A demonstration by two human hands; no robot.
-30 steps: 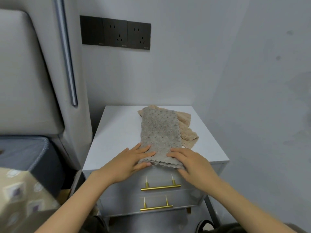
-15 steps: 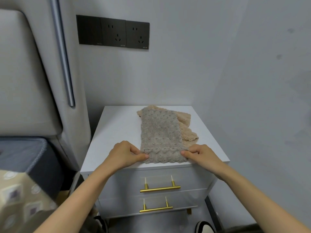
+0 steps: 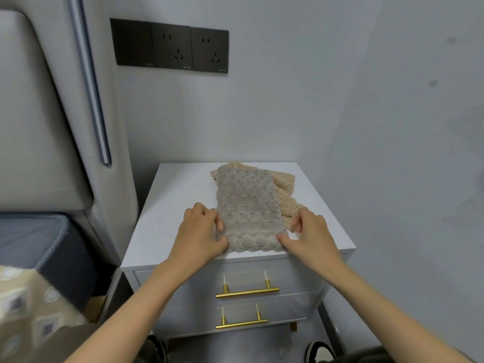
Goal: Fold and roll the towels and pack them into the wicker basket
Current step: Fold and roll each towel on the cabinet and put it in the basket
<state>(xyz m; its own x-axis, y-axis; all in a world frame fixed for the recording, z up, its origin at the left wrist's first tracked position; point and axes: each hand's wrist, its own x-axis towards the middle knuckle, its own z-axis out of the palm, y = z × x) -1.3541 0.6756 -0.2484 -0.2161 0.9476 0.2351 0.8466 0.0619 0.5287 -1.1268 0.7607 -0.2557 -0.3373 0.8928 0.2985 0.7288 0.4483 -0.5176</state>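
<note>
Left hand (image 3: 201, 233) and right hand (image 3: 307, 235) pinch grey towel (image 3: 248, 208) near edge — beige towel (image 3: 285, 191) underneath, on nightstand (image 3: 172, 205).

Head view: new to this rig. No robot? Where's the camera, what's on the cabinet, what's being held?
There is no machine here. A person works with bare hands, and the one camera sits on their head, looking forward and down, so the arms coming in from the bottom are the wearer's own. On the white nightstand a grey towel, folded into a long strip, lies partly over a beige towel. The left hand pinches the strip's left edge and the right hand its right edge, both at the end nearest the wearer. This is probably the start of a roll, but that is a guess. The wicker basket is not in view.
</note>
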